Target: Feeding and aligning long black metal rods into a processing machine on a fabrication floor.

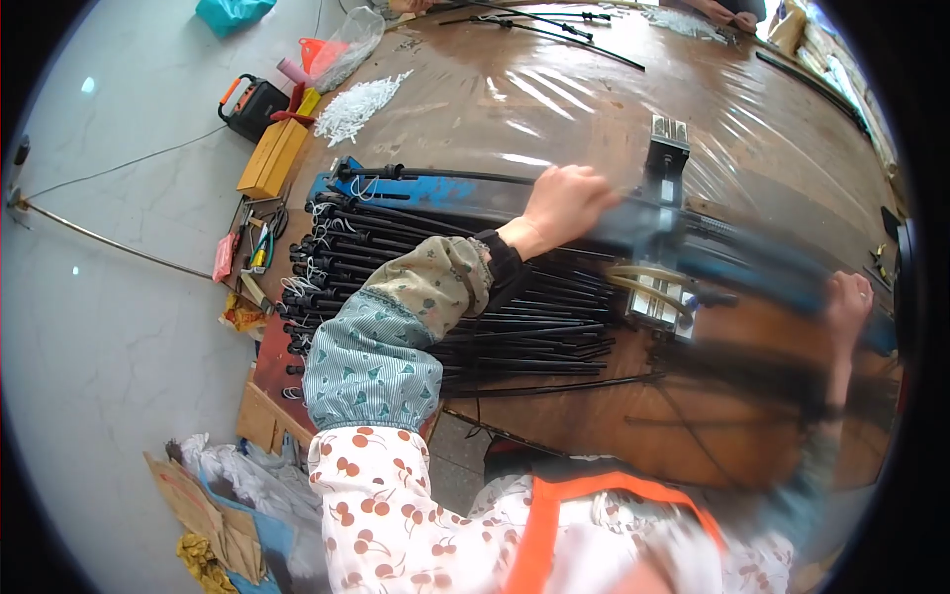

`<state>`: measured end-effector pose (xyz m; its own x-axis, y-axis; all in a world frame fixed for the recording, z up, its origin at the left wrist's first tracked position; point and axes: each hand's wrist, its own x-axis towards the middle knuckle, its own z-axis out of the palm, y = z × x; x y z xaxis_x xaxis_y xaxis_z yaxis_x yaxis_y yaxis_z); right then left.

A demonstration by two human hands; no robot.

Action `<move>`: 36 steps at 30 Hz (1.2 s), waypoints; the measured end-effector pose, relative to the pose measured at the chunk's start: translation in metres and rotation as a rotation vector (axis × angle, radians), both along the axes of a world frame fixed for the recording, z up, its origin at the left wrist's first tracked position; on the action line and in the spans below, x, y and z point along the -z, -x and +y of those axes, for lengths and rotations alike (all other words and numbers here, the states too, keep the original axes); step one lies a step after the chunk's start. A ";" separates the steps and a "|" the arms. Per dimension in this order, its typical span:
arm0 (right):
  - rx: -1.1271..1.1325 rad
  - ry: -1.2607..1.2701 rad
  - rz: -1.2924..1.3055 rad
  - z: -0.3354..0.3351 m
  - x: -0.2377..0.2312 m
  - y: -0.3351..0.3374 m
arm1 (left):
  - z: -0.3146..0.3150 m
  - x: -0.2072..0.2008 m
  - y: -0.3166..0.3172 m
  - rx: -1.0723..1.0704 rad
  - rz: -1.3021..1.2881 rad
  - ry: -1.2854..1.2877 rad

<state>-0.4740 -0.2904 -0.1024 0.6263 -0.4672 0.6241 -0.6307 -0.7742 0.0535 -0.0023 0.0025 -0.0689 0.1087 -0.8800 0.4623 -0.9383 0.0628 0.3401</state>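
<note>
My left hand [566, 206], in a patterned sleeve with a black band at the wrist, is closed over a long black rod [445, 174]. That rod lies along a blue rail [421, 188] and runs left to a fitting with a white loop. Further right, my right hand [849, 305] is smeared by motion beside a blurred blue and black length [762, 252]; its fingers look curled, but whether they hold anything cannot be made out. Between the hands stands a metal clamp-like fixture [665, 163]. Below my left hand lie many black rods [534, 337] side by side, white loops at their left ends.
A heap of small white pieces [361, 107] sits by a yellow box [275, 158] at the table's left edge. Pliers [262, 247] lie nearby. More black rods [554, 28] lie at the far side, where other people's hands [727, 14] show. Cardboard [203, 505] is lower left.
</note>
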 end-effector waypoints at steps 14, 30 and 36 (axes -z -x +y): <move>-0.220 -0.086 -0.078 0.146 -0.022 -0.078 | -0.009 -0.014 0.004 -0.068 -0.139 -0.296; -0.598 -0.572 -0.248 0.153 0.005 -0.127 | -0.011 -0.004 0.007 0.024 -0.262 -0.082; -0.475 -0.356 0.278 0.213 -0.010 -0.133 | -0.021 -0.005 -0.061 0.113 -0.651 0.172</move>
